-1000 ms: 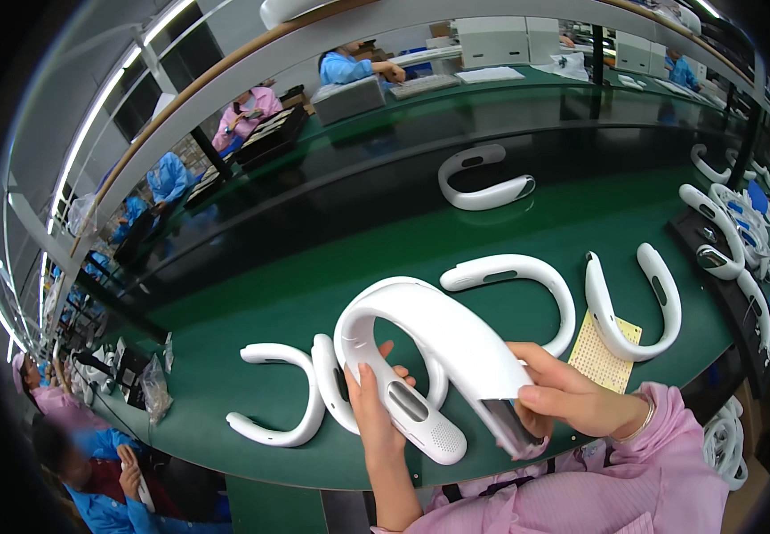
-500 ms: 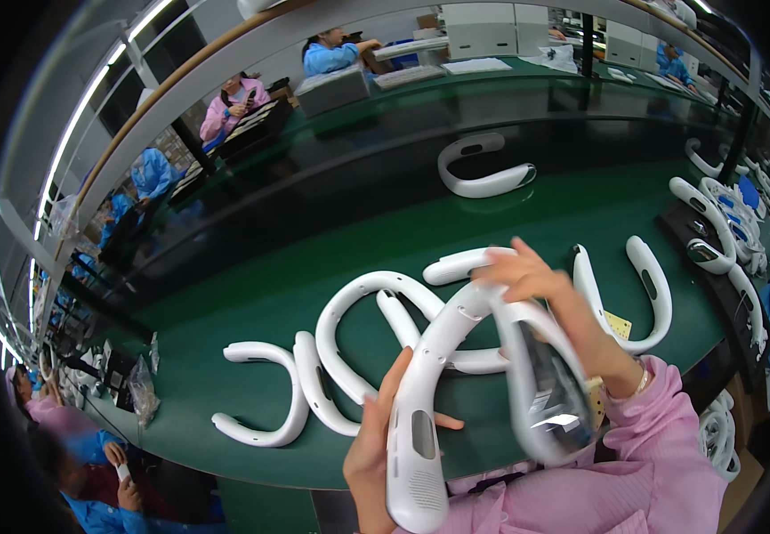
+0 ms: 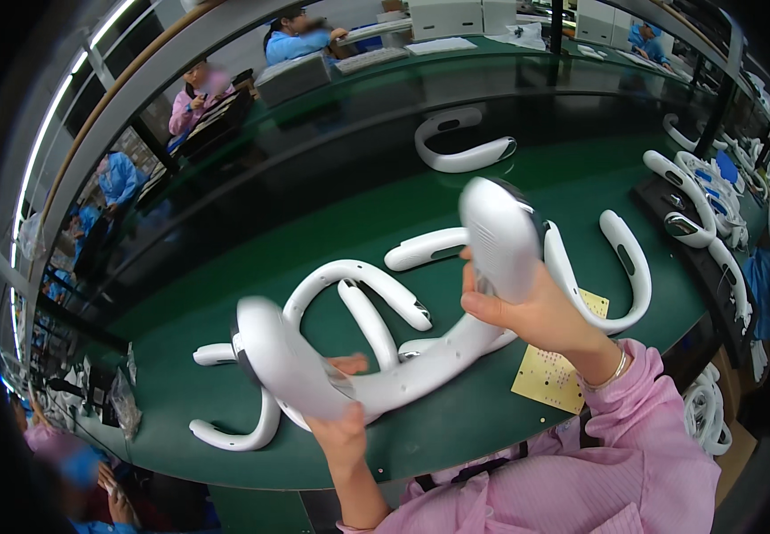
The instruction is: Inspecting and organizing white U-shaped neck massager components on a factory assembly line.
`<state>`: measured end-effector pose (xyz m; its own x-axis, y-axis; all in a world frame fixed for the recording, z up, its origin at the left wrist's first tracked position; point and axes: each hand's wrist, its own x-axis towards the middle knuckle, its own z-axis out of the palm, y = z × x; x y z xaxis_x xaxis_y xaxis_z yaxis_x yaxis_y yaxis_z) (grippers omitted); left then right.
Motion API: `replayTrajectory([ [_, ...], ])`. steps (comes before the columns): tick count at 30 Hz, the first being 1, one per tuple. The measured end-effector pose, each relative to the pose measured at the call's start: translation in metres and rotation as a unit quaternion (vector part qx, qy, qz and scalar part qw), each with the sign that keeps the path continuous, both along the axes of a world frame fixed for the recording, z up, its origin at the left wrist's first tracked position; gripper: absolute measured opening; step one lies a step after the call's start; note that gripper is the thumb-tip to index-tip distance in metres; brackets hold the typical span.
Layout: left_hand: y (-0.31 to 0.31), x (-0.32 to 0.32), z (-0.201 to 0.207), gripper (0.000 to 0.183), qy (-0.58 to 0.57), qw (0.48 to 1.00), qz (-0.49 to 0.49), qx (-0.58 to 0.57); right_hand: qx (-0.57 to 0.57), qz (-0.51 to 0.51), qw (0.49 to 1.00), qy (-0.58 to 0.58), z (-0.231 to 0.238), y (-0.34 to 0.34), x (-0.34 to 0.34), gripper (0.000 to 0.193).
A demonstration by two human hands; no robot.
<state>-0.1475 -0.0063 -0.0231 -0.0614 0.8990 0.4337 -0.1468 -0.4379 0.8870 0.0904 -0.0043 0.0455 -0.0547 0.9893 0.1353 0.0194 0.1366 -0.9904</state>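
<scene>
Since half a second ago, white U-shaped plastic neckband (image 3: 420,365) swung level above green tabletop (image 3: 580,191). Left hand (image 3: 345,427) and right hand (image 3: 527,307) each clench one end pod, presenting its underside for view.

yellow card (image 3: 556,369): flat pale-yellow rectangle, dotted with rows of tiny marks, lies on green table (image 3: 225,311) near front edge, partly hidden by right wrist
white boxes (image 3: 445,16): boxy white units, far bench at top centre
white sheets (image 3: 443,44): flat pale rectangles, far bench, just in front of the boxes
clear bags (image 3: 122,405): small crumpled transparent bags, left end of table, contents too small to tell
screens: none seen
signs: none seen
</scene>
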Motion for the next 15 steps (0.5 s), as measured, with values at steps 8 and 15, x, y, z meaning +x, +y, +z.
replayTrajectory([
  [8, 0.023, 0.009, 0.016, 0.051, -0.285, 0.901, -0.115, -0.305, -0.205, 0.101, 0.965, 0.132, 0.012, 0.005, -0.006, 0.063],
  [15, 0.028, 0.009, 0.010, 0.060, -0.254, 0.924, -0.062, -0.280, -0.171, 0.079, 0.974, 0.124, 0.004, 0.023, -0.014, 0.048],
])
